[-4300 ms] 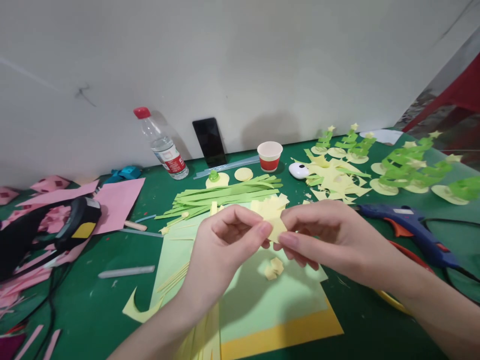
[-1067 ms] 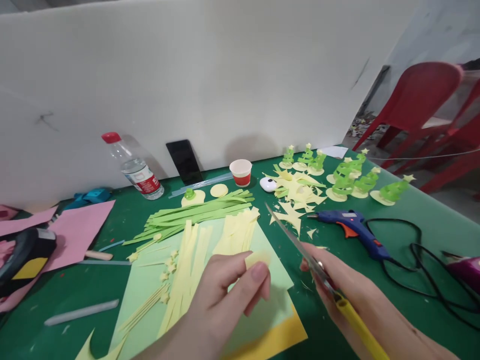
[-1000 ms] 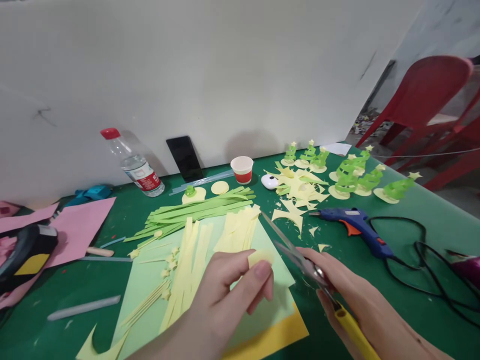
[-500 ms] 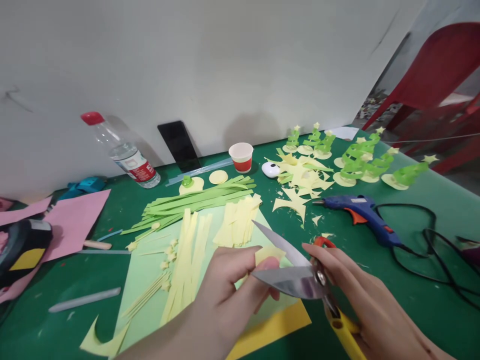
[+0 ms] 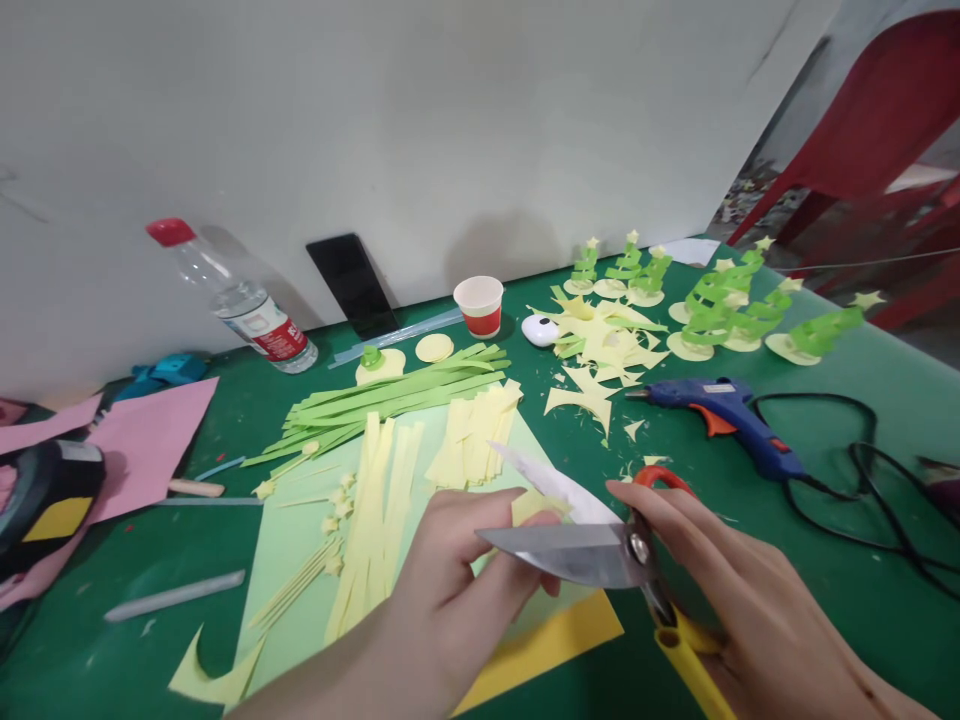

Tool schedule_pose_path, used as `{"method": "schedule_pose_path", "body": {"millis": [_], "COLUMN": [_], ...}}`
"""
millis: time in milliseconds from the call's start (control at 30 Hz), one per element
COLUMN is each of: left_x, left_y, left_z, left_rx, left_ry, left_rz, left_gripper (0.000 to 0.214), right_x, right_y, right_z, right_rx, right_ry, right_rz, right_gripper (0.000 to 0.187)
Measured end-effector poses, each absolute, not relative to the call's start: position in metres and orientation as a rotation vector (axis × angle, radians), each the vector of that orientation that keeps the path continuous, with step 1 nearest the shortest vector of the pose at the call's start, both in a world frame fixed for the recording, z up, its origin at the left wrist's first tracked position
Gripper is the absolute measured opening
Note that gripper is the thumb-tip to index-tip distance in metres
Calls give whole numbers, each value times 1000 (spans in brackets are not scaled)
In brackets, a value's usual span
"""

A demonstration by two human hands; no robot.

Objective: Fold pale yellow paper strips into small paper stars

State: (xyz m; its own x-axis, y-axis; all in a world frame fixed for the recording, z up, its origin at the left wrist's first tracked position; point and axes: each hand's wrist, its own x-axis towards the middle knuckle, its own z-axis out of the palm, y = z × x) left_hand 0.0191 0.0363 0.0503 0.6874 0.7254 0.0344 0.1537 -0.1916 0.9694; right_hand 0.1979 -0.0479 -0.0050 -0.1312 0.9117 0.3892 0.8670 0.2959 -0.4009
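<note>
My left hand (image 5: 457, 590) pinches a small folded piece of pale yellow paper (image 5: 531, 506) between thumb and fingers, low in the middle of the view. My right hand (image 5: 739, 610) grips scissors (image 5: 592, 540) with yellow and red handles. The blades are spread apart, and the yellow paper sits between them near the pivot. Under both hands lies a light green sheet (image 5: 300, 560) on top of a yellow sheet (image 5: 555, 640), with pale yellow strips (image 5: 472, 440) and green strips (image 5: 390, 400) beyond.
A blue glue gun (image 5: 720, 415) with a black cord lies right. Paper trees (image 5: 720, 300), yellow scraps (image 5: 600, 345), a paper cup (image 5: 478, 305), a water bottle (image 5: 240, 305) and a phone (image 5: 351, 285) stand near the wall. Pink paper (image 5: 150, 440) and a black tool (image 5: 45, 490) lie left. Red chairs (image 5: 877, 130) stand far right.
Earlier both hands held the yellow paper. My right hand took the scissors, brought them left to the paper and spread the blades around it.
</note>
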Motion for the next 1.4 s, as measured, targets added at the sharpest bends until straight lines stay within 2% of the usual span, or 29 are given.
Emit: {"method": "schedule_pose_path", "body": {"millis": [567, 833, 933, 1033, 1133, 1233, 1267, 1333, 1400], "left_x": [19, 15, 14, 13, 13, 14, 15, 15, 15], "left_y": [39, 37, 38, 38, 40, 40, 40, 39, 38], "left_z": [53, 58, 59, 60, 62, 63, 63, 64, 65], "left_rx": [1873, 1797, 1705, 1645, 1620, 1597, 1584, 1537, 1465], "left_ry": [700, 790, 759, 744, 741, 721, 711, 682, 645], "left_rz": [621, 524, 505, 482, 445, 409, 405, 400, 389], "left_gripper": [31, 39, 39, 39, 39, 38, 39, 39, 39], "right_x": [198, 212, 226, 235, 238, 233, 229, 219, 207], "right_y": [-51, -34, -17, -9, -11, -18, -19, -20, -16], "right_z": [-7, -3, -11, -23, -24, -2, 10, 34, 53], "right_rx": [-1626, -2000, -2371, -2434, -2399, -2200, -1937, -1495, -1273], "right_ry": [-1961, -1824, -1812, -1839, -1899, -1962, -1958, -2032, -2015], "right_rz": [-31, 118, 196, 166, 101, 40, -12, 175, 355], "right_gripper": [39, 25, 27, 27, 27, 29, 28, 26, 22]}}
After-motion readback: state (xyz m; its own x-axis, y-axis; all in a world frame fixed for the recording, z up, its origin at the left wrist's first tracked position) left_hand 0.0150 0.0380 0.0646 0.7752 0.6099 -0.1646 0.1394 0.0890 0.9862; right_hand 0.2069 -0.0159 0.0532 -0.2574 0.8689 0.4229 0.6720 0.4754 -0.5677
